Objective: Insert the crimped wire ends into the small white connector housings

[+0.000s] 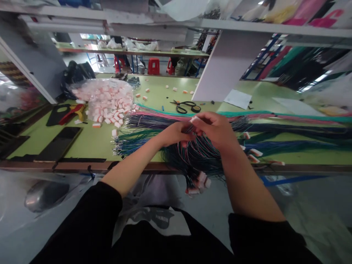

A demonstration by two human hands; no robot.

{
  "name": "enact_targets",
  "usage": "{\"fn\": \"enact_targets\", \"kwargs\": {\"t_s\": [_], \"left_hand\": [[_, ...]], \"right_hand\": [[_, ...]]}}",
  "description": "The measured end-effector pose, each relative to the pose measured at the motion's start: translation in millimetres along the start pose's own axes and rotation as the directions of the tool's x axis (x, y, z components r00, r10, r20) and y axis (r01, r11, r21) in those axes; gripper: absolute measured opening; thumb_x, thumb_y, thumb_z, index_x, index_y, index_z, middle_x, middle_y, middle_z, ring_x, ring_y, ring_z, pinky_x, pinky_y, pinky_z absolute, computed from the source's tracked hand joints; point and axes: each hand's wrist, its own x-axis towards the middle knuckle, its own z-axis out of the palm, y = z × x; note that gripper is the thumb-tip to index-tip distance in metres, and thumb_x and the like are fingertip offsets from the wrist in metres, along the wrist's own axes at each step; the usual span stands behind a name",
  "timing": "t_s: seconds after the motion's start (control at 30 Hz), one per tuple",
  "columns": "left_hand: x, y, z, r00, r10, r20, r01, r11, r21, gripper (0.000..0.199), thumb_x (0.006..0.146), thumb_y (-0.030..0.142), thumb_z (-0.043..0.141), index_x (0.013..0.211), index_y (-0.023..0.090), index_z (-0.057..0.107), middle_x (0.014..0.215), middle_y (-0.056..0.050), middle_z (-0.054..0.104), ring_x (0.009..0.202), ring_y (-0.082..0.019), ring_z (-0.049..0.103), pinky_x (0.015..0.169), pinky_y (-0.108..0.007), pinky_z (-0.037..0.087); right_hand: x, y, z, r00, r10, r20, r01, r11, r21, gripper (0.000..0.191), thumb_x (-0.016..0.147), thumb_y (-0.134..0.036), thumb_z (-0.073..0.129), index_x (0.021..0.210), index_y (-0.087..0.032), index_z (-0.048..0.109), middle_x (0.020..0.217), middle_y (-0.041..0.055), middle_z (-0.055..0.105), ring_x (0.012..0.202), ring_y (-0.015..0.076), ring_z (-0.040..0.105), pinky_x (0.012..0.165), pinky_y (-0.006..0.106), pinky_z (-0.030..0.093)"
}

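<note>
My right hand (pixel 218 130) is closed, pinching a small white-and-orange plastic connector (pixel 195 120) between thumb and fingertips. Close beside it, my left hand (pixel 177 134) has its fingers pressed together; what they grip is too blurred to tell, though thin wires run right by them. Under both hands lies a bunch of dark, green and red wires (pixel 198 156). Its end hangs over the table edge with several connectors (pixel 202 181) on it. Long bundles of pink wires (pixel 165 115) and blue wires (pixel 137 145) stretch across the table, bare terminals at the left.
A clear bag of connectors (pixel 106 95) spills onto the green table (pixel 154 86). Left of it lie red-and-yellow pliers (pixel 72 113) and a dark phone (pixel 59 144). Black scissors (pixel 185 106) rest behind the wires. A white upright panel (pixel 220 66) stands at the back under a shelf (pixel 247 25).
</note>
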Motion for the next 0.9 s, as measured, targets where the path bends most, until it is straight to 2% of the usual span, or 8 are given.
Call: {"fn": "enact_targets", "kwargs": {"t_s": [0.17, 0.27, 0.47, 0.6, 0.63, 0.7, 0.73, 0.9], "left_hand": [[1.2, -10.0, 4.6, 0.979, -0.081, -0.185, 0.043, 0.979, -0.199, 0.018, 0.076, 0.011, 0.066, 0.091, 0.015, 0.056, 0.050, 0.010, 0.051, 0.032, -0.002, 0.035, 0.038, -0.018, 0.022], [3.6, -19.3, 6.3, 0.950, -0.096, -0.297, 0.015, 0.964, -0.266, 0.014, 0.078, 0.011, 0.065, 0.086, 0.017, 0.054, 0.049, 0.010, 0.051, 0.035, -0.003, 0.036, 0.039, -0.016, 0.022], [6.9, -34.8, 6.6, 0.934, -0.172, -0.312, 0.042, 0.923, -0.384, 0.018, 0.079, 0.005, 0.059, 0.068, 0.016, 0.049, 0.049, 0.008, 0.053, 0.034, -0.003, 0.039, 0.039, -0.016, 0.024], [11.1, -42.3, -1.3, 0.915, -0.266, -0.303, 0.101, 0.878, -0.467, 0.020, 0.076, 0.003, 0.062, 0.066, 0.015, 0.051, 0.049, 0.005, 0.056, 0.033, -0.004, 0.042, 0.038, -0.016, 0.027], [12.7, -43.6, -4.3, 0.897, -0.296, -0.329, 0.103, 0.863, -0.494, 0.021, 0.076, 0.003, 0.063, 0.065, 0.015, 0.050, 0.049, 0.005, 0.056, 0.032, -0.004, 0.042, 0.038, -0.016, 0.027], [15.9, -45.5, -10.8, 0.849, -0.358, -0.389, 0.095, 0.827, -0.553, 0.022, 0.078, 0.004, 0.062, 0.064, 0.015, 0.049, 0.049, 0.005, 0.056, 0.032, -0.004, 0.040, 0.037, -0.016, 0.024], [17.3, -46.0, -13.9, 0.825, -0.386, -0.412, 0.085, 0.807, -0.584, 0.022, 0.079, 0.003, 0.060, 0.064, 0.015, 0.049, 0.049, 0.004, 0.056, 0.032, -0.003, 0.040, 0.036, -0.015, 0.023], [20.1, -46.1, -23.2, 0.748, -0.465, -0.474, 0.012, 0.723, -0.691, 0.024, 0.083, 0.002, 0.054, 0.065, 0.015, 0.047, 0.051, 0.004, 0.055, 0.034, -0.002, 0.037, 0.037, -0.013, 0.022]], "right_hand": [[8.2, 15.4, 2.7, 0.974, 0.216, -0.071, -0.194, 0.952, 0.237, 0.027, 0.071, -0.038, 0.077, 0.064, -0.019, 0.058, 0.046, -0.0065, 0.049, 0.039, 0.0051, 0.041, 0.038, 0.021, 0.032], [13.8, 24.2, 5.6, 0.953, 0.287, -0.097, -0.246, 0.919, 0.309, 0.032, 0.070, -0.036, 0.078, 0.059, -0.019, 0.053, 0.044, -0.0073, 0.046, 0.036, 0.0041, 0.039, 0.035, 0.019, 0.030], [24.3, 42.1, -0.8, 0.946, 0.323, 0.007, -0.316, 0.922, 0.225, 0.034, 0.067, -0.040, 0.082, 0.062, -0.018, 0.056, 0.044, -0.0060, 0.047, 0.038, 0.0052, 0.040, 0.036, 0.020, 0.032], [56.6, 67.5, -19.5, 0.912, 0.341, 0.229, -0.365, 0.928, 0.072, 0.028, 0.075, -0.042, 0.074, 0.067, -0.018, 0.061, 0.054, -0.0004, 0.057, 0.044, 0.0095, 0.048, 0.042, 0.025, 0.042], [70.5, 77.1, -24.5, 0.907, 0.360, 0.219, -0.366, 0.930, -0.010, 0.025, 0.080, -0.041, 0.068, 0.071, -0.018, 0.063, 0.060, 0.0017, 0.061, 0.046, 0.0106, 0.051, 0.045, 0.027, 0.045], [102.5, 98.9, -32.0, 0.928, 0.369, 0.041, -0.347, 0.902, -0.256, 0.020, 0.087, -0.034, 0.059, 0.077, -0.018, 0.065, 0.073, 0.0050, 0.067, 0.052, 0.0116, 0.057, 0.053, 0.028, 0.050], [118.8, 110.4, -33.7, 0.932, 0.359, -0.044, -0.343, 0.839, -0.421, 0.020, 0.088, -0.032, 0.056, 0.078, -0.017, 0.066, 0.076, 0.0059, 0.069, 0.056, 0.0125, 0.059, 0.057, 0.029, 0.051], [172.5, 159.5, -21.8, 0.939, 0.340, -0.045, -0.289, 0.715, -0.637, 0.009, 0.081, -0.018, 0.062, 0.079, -0.013, 0.070, 0.094, 0.0157, 0.071, 0.094, 0.0268, 0.066, 0.083, 0.037, 0.050]]}}
